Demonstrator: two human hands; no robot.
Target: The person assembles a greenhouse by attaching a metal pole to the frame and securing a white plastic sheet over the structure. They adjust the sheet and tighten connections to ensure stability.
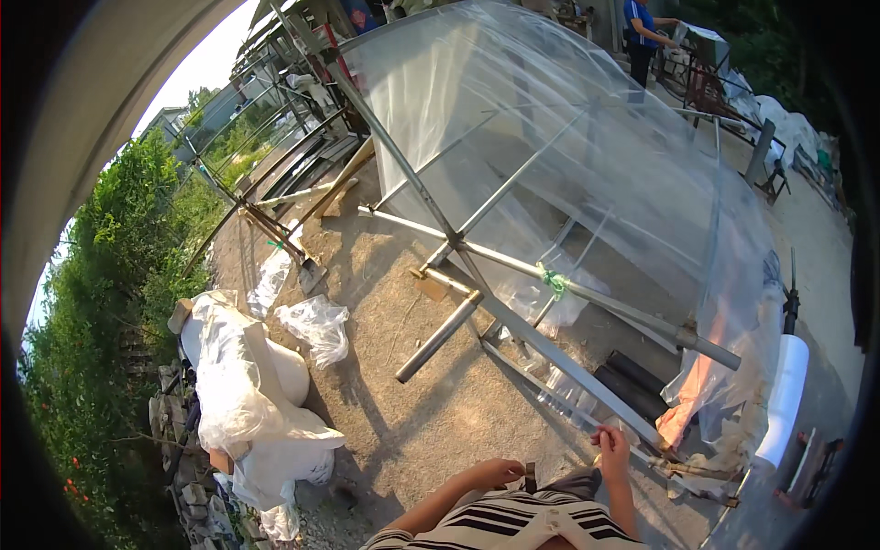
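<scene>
Right hand (pixel 612 446) raised to the lower end of a metal frame bar (pixel 568 367), fingers curled narrow against its plastic sheeting (pixel 587 137) (grip unclear), left hand (pixel 500 472) closed around a small dark object (pixel 530 476) at the waist.

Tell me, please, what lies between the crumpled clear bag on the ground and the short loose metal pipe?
In the head view, only bare gravelly ground separates the crumpled clear bag from the short loose metal pipe.

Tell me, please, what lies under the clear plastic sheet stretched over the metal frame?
Through the clear plastic sheet you can see grey metal poles crossing beneath it and bare ground. Near the right hand the film bunches and glares, so whatever lies under there cannot be made out.
</scene>
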